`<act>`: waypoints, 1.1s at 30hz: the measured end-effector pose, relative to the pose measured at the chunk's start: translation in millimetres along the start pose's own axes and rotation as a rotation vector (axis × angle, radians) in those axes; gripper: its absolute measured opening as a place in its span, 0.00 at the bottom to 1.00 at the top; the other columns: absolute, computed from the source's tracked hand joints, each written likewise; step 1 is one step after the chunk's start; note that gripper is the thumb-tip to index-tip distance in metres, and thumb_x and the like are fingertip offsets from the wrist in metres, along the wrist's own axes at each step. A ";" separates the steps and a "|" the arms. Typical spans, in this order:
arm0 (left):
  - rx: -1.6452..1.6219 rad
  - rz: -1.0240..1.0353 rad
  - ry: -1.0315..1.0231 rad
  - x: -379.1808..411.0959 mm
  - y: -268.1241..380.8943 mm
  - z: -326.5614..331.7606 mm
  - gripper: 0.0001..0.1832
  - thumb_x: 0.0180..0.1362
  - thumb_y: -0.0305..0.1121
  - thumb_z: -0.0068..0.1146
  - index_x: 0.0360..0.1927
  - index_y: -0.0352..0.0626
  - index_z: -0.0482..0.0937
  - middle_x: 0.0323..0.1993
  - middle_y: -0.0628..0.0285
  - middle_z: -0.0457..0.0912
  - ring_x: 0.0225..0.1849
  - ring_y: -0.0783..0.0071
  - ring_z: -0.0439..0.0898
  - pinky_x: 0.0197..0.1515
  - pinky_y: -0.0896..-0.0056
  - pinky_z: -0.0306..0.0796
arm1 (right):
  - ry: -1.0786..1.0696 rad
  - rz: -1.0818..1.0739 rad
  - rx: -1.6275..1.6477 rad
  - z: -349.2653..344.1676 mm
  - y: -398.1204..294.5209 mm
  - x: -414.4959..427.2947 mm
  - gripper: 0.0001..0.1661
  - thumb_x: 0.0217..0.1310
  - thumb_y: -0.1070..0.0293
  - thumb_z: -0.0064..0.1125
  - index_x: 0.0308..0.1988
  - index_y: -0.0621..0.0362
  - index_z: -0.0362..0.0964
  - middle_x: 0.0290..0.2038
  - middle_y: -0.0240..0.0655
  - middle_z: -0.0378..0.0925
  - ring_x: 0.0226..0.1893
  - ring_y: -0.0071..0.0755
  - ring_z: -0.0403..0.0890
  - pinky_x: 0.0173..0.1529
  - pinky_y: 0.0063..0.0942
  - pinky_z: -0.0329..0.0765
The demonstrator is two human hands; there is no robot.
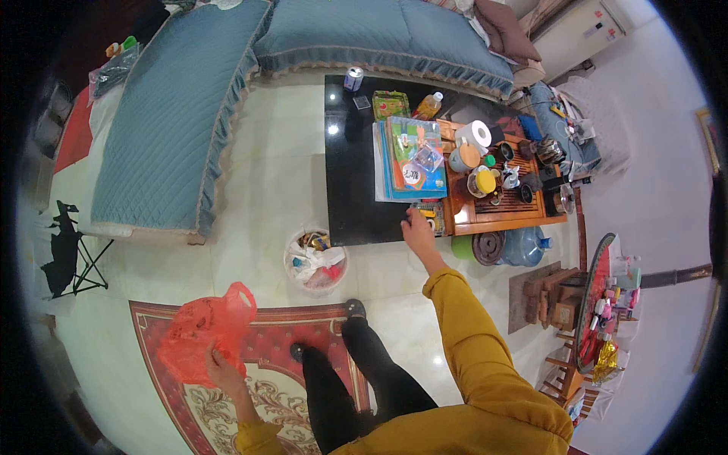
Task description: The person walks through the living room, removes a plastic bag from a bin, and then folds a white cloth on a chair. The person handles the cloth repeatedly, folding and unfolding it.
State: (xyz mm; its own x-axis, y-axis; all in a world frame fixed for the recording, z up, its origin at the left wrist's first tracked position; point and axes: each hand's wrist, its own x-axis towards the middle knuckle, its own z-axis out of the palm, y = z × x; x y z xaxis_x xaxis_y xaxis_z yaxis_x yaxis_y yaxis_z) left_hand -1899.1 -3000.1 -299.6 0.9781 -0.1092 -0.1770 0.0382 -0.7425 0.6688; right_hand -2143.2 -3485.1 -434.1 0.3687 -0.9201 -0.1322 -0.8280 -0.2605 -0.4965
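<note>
My left hand (224,369) holds a thin red plastic bag (199,335) above the patterned rug, and one handle loop of the bag stands up. My right hand (420,232) reaches to the near edge of a black glossy table (364,222). Its fingertips are at a small clear container with yellow items (435,215); whether they grip it or only touch it I cannot tell. Just beyond lies a stack of books (418,153), with a clear plastic packet (426,158) on top.
A wooden tea tray (472,219) bears a toilet roll (478,133), a yellow-lidded jar (482,182) and cups. Farther back are a drink can (353,79) and a bottle (427,106). A full waste bin (315,281) stands before my feet; blue-covered sofas (165,125) lie beyond.
</note>
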 end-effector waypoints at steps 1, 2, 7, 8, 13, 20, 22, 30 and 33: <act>0.039 0.055 0.039 1.2 -0.5 7.6 0.15 0.66 0.29 0.42 0.52 0.37 0.75 0.48 0.51 0.79 0.49 0.57 0.77 0.52 0.62 0.69 | 0.046 -0.028 -0.051 -9.0 -1.5 16.1 0.25 0.55 0.66 0.59 0.52 0.59 0.64 0.45 0.46 0.74 0.46 0.52 0.76 0.47 0.42 0.74; 0.078 0.110 0.078 2.3 -1.8 14.7 0.15 0.66 0.30 0.42 0.52 0.38 0.75 0.48 0.50 0.78 0.49 0.57 0.77 0.52 0.61 0.69 | 0.092 -0.058 -0.103 -17.9 -3.3 31.7 0.28 0.54 0.65 0.60 0.54 0.59 0.62 0.49 0.47 0.72 0.48 0.53 0.74 0.49 0.42 0.74; 0.108 0.174 0.089 8.9 -3.5 46.2 0.16 0.65 0.25 0.41 0.55 0.35 0.72 0.45 0.53 0.78 0.45 0.62 0.77 0.49 0.65 0.69 | 0.246 -0.123 -0.382 -39.1 5.8 107.8 0.44 0.50 0.61 0.66 0.63 0.58 0.52 0.61 0.46 0.60 0.57 0.54 0.67 0.56 0.47 0.69; 0.128 0.168 0.095 9.0 -3.5 50.7 0.16 0.65 0.24 0.41 0.55 0.35 0.71 0.45 0.54 0.78 0.44 0.64 0.77 0.48 0.66 0.70 | 0.287 -0.152 -0.439 -38.2 6.6 117.7 0.47 0.48 0.60 0.67 0.63 0.58 0.52 0.60 0.46 0.61 0.57 0.54 0.68 0.56 0.48 0.69; -0.212 -0.100 -0.045 10.5 1.5 61.5 0.19 0.64 0.20 0.40 0.58 0.40 0.70 0.42 0.61 0.76 0.35 0.79 0.75 0.32 0.77 0.70 | -0.014 0.051 -0.488 -26.7 19.0 149.9 0.48 0.48 0.61 0.66 0.66 0.45 0.50 0.63 0.43 0.59 0.55 0.52 0.70 0.55 0.50 0.69; -0.340 -0.217 -0.124 7.8 30.5 85.7 0.21 0.59 0.20 0.45 0.57 0.43 0.70 0.40 0.65 0.76 0.30 0.82 0.73 0.26 0.81 0.67 | 0.245 -0.213 -0.266 -21.5 90.3 154.8 0.21 0.55 0.71 0.58 0.51 0.56 0.73 0.45 0.41 0.78 0.45 0.44 0.79 0.47 0.34 0.76; -0.335 -0.245 -0.141 10.9 3.3 93.6 0.19 0.57 0.22 0.50 0.53 0.42 0.73 0.38 0.65 0.77 0.30 0.83 0.73 0.25 0.82 0.66 | 0.318 -0.059 0.166 -32.8 74.8 139.8 0.14 0.57 0.71 0.58 0.45 0.60 0.76 0.40 0.39 0.80 0.39 0.36 0.80 0.43 0.31 0.76; -0.260 -0.337 -0.145 9.1 -22.9 107.2 0.11 0.60 0.31 0.54 0.40 0.34 0.78 0.26 0.67 0.75 0.24 0.81 0.68 0.25 0.75 0.62 | -0.124 0.143 1.282 -28.0 -35.4 17.3 0.10 0.64 0.73 0.54 0.45 0.61 0.73 0.37 0.33 0.78 0.38 0.27 0.79 0.40 0.25 0.77; -0.164 -0.212 -0.210 16.0 -57.5 118.8 0.15 0.60 0.34 0.55 0.43 0.31 0.77 0.31 0.59 0.79 0.34 0.72 0.75 0.40 0.65 0.69 | -0.293 0.058 1.216 15.6 -86.8 -44.4 0.10 0.63 0.74 0.54 0.44 0.62 0.74 0.38 0.35 0.79 0.39 0.29 0.80 0.43 0.26 0.77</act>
State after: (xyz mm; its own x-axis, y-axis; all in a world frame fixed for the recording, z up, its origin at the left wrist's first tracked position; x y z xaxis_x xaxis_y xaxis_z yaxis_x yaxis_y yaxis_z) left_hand -1910.0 -3037.7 -426.7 0.8820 -0.1098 -0.4582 0.2856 -0.6487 0.7054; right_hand -2081.1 -3417.0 -398.5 0.5538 -0.7811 -0.2884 0.0223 0.3601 -0.9326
